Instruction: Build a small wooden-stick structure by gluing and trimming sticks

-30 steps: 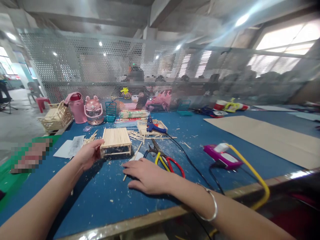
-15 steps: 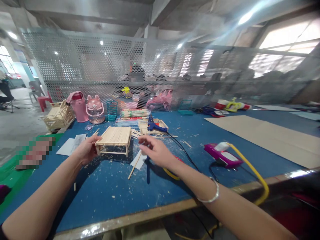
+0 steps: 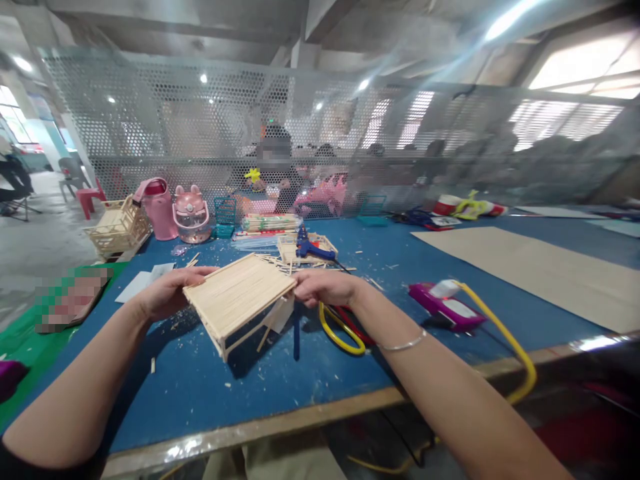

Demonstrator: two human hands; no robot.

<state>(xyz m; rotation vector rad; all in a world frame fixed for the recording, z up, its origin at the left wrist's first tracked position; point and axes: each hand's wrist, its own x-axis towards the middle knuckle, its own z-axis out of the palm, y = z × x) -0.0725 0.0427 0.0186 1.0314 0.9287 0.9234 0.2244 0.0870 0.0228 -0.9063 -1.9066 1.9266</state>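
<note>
A small wooden stick frame with a slatted flat top is tilted above the blue table, one corner pointing toward me. My left hand grips its left edge. On the opposite side my right hand is closed on its right corner, fingertips partly hidden. Beneath that corner are a slip of white paper and a loose stick. Close to my right wrist lie yellow-handled scissors or pliers, partly covered. Behind the frame, a blue glue gun rests on a stick tray.
Bundled sticks, a pink bottle and a clear pink-lidded jug stand at the back. A purple power strip with a yellow cable and a brown sheet lie right. A perforated screen rises behind.
My right hand has come to the frame and taken its right side. The frame has turned and tilted, its top now facing me more.
</note>
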